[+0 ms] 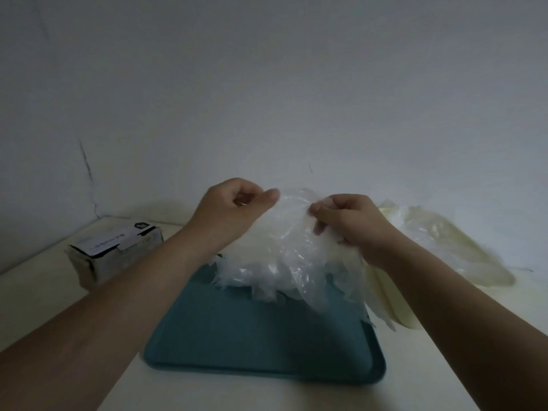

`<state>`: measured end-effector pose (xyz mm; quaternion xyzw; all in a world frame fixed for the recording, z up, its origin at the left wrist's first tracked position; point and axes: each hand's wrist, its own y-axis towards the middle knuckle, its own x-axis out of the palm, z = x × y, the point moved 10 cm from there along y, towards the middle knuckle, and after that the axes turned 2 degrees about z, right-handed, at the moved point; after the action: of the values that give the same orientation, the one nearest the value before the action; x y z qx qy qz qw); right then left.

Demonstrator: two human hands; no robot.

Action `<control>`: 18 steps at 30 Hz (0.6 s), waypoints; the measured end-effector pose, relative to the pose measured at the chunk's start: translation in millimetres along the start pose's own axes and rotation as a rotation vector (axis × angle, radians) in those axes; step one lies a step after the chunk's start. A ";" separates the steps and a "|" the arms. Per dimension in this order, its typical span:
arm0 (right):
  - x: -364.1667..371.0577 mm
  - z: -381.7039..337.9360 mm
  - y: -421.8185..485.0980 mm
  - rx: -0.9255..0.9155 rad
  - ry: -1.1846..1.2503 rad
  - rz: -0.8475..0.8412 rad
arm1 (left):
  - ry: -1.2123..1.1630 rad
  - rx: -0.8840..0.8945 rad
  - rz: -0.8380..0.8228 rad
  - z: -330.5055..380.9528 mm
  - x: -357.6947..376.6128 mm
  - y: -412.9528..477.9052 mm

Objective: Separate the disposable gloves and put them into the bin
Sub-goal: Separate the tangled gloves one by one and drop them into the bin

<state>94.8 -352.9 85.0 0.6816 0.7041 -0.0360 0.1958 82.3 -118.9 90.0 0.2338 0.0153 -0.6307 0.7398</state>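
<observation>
A box (118, 250) sits at the left of the table (44, 307), close to the wall corner and well apart from the work. The left hand (234, 209) has its fingers curled and its thumb against the top edge of the gloves (284, 256), seemingly pinching a thin layer, though the clear film makes that hard to confirm. The gloves hang as one crumpled wad above the far end of the tray (267, 345), their loose tips trailing onto it. The right hand (350, 223) grasps the wad's other side, fingers dug into the plastic. The step looks like peeling one glove free; next the hands likely need to draw apart while the right keeps the bulk. The tray's near half offers open room. A pale pile (462, 250) crowds the right, overlapping the tray's right edge.
</observation>
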 end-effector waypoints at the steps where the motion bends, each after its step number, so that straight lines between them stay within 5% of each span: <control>1: 0.3 -4.2 0.7 -0.010 0.022 0.006 | 0.005 -0.047 -0.069 0.1 15.6 1.3; 9: -20.2 -9.3 5.2 -0.012 0.146 0.033 | -0.128 -0.161 -0.282 -26.3 65.5 -0.6; 14: -40.4 -1.7 12.0 0.018 0.182 0.134 | 0.003 -0.137 -0.361 -38.8 54.8 -2.2; 18: -50.8 5.1 17.6 0.017 0.255 0.265 | 0.354 -0.162 -0.589 -70.9 52.1 -20.1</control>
<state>112.8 -401.4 100.6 0.7689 0.6271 0.0709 0.1022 93.3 -143.1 3.8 0.2656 0.2601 -0.7634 0.5282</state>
